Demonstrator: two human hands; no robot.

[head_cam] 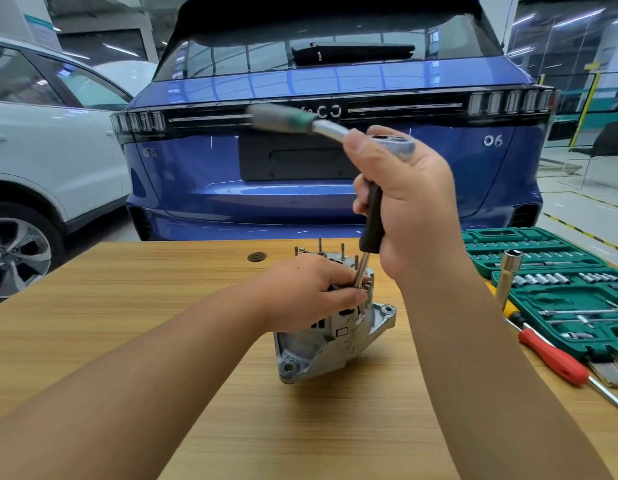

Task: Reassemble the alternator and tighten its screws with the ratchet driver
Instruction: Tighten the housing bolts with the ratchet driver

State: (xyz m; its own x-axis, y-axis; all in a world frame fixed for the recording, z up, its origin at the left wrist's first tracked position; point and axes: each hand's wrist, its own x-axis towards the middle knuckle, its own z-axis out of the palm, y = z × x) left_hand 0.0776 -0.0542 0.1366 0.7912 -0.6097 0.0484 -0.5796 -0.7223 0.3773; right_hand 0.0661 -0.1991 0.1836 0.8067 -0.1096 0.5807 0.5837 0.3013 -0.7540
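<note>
A blue car with its tail toward the viewer fills the background, and a white car is seen at the left. In front of them a wooden desk carries the work.

At the right edge of the desk an open green socket set case is laid within reach, with a deep socket stood upright against it and a red-handled screwdriver lying just beside its near edge.

The alternator is stood near the middle of the desk with its rear face upward, apparently so that its long studs and screws can be reached from above. It is steadied by the left hand, whose fingers are curled over the top of the housing and pinch the lower end of the tool shaft, seemingly to guide the bit onto a screw; the screw head itself is hidden by the fingers.

The ratchet driver is held above the alternator by the right hand, whose grip is clamped around the ratchet head and the black extension below it. The handle is blurred, which suggests it is swinging. Tightening is judged to be in progress, with other studs not yet visibly fastened.
</note>
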